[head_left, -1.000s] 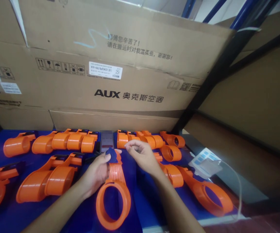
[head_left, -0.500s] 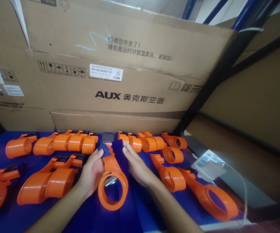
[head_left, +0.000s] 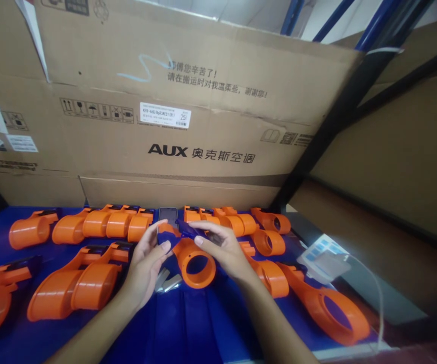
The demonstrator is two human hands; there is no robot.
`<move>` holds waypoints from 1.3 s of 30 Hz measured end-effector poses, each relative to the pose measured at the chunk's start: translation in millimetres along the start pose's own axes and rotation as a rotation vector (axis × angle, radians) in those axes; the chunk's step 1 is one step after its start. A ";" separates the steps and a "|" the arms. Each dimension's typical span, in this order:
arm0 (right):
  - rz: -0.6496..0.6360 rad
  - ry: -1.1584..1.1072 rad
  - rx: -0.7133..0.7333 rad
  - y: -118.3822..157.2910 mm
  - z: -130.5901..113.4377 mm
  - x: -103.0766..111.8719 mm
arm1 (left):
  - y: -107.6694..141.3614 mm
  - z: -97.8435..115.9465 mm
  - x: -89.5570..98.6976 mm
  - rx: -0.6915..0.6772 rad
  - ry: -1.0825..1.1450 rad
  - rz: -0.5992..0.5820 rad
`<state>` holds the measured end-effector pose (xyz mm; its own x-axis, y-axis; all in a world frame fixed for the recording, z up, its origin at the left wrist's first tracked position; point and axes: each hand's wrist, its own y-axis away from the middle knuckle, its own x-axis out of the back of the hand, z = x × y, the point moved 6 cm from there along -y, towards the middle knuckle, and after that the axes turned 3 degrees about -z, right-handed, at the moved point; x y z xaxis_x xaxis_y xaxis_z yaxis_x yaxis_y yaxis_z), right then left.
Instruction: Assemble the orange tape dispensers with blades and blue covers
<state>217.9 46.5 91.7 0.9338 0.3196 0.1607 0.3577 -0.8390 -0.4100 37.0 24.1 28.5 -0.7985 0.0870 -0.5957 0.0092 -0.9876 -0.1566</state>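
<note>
1. Head view shows the person's left hand (head_left: 148, 268) with its thumb pressed against the fingers, pinching a dark-blue plastic end piece (head_left: 168, 237) at the handle end of an orange plastic ring-shaped holder (head_left: 182, 259).
2. That holder lies between both hands, its round ring tipped toward the wearer, just left of the right palm.
3. The right hand (head_left: 224, 247) pinches a slim, glossy dark-blue plastic part (head_left: 187, 229) between thumb and fingers; whether this touches the end piece, I cannot tell.
4. Flat silver-coloured strips (head_left: 172, 283) lie just right of the left hand, on a glossy blue work surface (head_left: 135, 338).
5. Beyond the fingertips lies a dark rectangular phone (head_left: 168, 214).
6. Similar orange ring-shaped pieces (head_left: 53, 293) stand left of the left hand; others lie right of the right hand, near a white device with blue panels (head_left: 326, 260).
7. Well beyond both hands rises a printed brown cardboard box (head_left: 203, 126).
</note>
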 end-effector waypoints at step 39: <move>-0.077 0.907 0.503 16.6 -18.7 -21.8 | 1.3 19.7 1.6 -0.220 -0.210 0.066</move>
<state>203.5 17.4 98.1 0.6292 -0.2611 0.7320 0.5711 -0.4835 -0.6634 23.9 20.4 42.8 -0.8985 -0.0277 -0.4380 0.1768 -0.9363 -0.3035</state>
